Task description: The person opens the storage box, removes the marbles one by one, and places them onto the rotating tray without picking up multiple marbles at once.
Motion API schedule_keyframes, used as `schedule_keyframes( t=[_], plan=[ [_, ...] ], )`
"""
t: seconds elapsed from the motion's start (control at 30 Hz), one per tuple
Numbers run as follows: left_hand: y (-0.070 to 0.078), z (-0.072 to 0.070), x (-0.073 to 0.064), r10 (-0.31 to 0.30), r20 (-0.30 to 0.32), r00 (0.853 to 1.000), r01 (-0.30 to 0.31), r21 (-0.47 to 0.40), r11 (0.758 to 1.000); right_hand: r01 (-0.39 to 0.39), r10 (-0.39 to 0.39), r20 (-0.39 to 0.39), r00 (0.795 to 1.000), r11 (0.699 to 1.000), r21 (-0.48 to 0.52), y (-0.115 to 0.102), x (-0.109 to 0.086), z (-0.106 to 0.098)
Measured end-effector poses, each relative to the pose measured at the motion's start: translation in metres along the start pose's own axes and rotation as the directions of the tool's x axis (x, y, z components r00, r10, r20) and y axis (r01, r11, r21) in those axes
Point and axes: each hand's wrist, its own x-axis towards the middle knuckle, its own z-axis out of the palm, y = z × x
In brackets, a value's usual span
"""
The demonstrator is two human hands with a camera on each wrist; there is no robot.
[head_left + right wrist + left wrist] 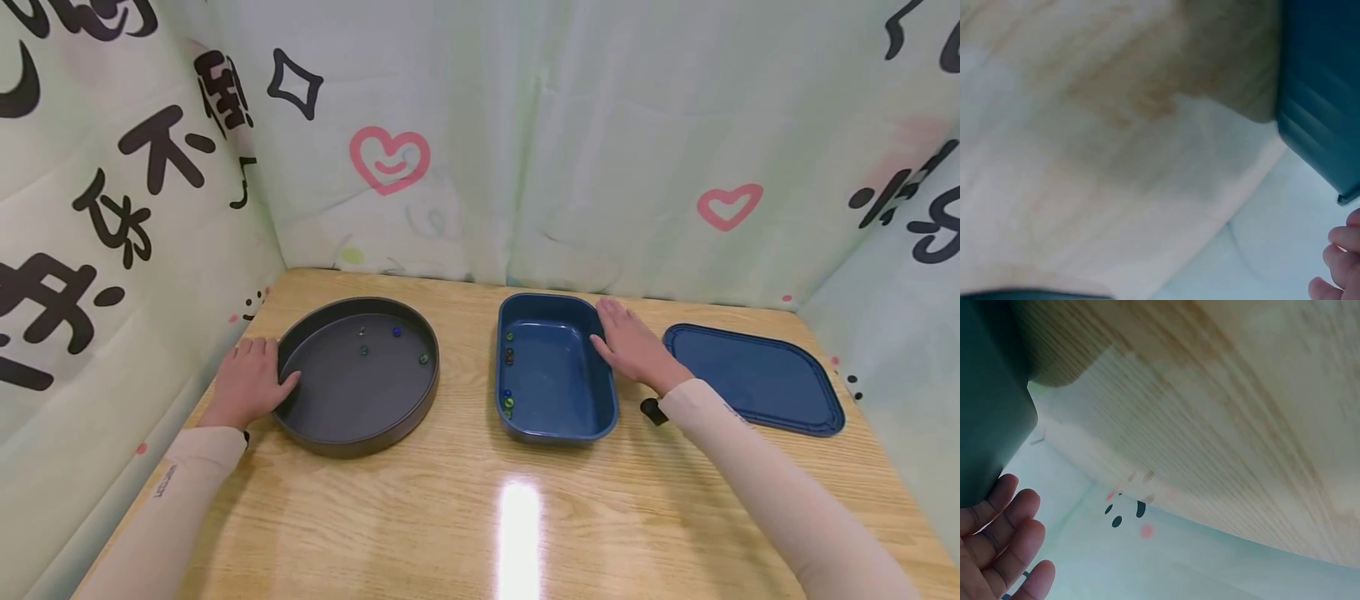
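Observation:
A round dark pan [352, 392] stands on the left, holding several small marbles, one of them a blue marble [397, 332]. My left hand [247, 379] rests at its left rim, fingers extended and thumb reaching over the edge. In the left wrist view the fingers [1019, 525] lie beside the pan's outer wall [997, 406]. Right of the pan stands a deep blue rectangular box [558, 367], with several marbles [509, 403] lined along its left inner side. My right hand [633, 342] touches its right rim, fingers straight and thumb over the edge.
A flat blue lid [753, 379] lies to the right of the box, partly behind my right forearm. Everything stands on a wood-grain table [375, 517]. A printed cloth [465, 150] hangs along the back and both sides.

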Motion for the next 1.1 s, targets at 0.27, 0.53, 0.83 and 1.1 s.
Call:
schedule_keyframes(
  t=[0.27,0.53,0.83,1.1],
  plan=[
    [0.000,0.002,0.000,-0.014,0.018,1.000,0.014,-0.016,1.000,0.040,-0.041,-0.088,0.995,0.999,-0.013,-0.013,0.002,-0.032],
    [-0.009,0.001,-0.002,-0.036,0.080,0.996,0.041,-0.061,0.997,0.125,-0.128,-0.136,0.982,0.992,-0.033,-0.035,0.005,-0.054],
    [-0.012,-0.003,-0.005,-0.023,0.060,0.998,0.026,-0.048,0.999,0.147,-0.139,-0.100,0.985,0.986,0.074,-0.051,0.006,-0.057],
    [-0.009,-0.007,-0.004,-0.029,0.086,0.996,0.033,-0.045,0.998,0.208,-0.180,-0.113,0.977,0.919,0.334,-0.060,0.016,-0.050]
  ],
)
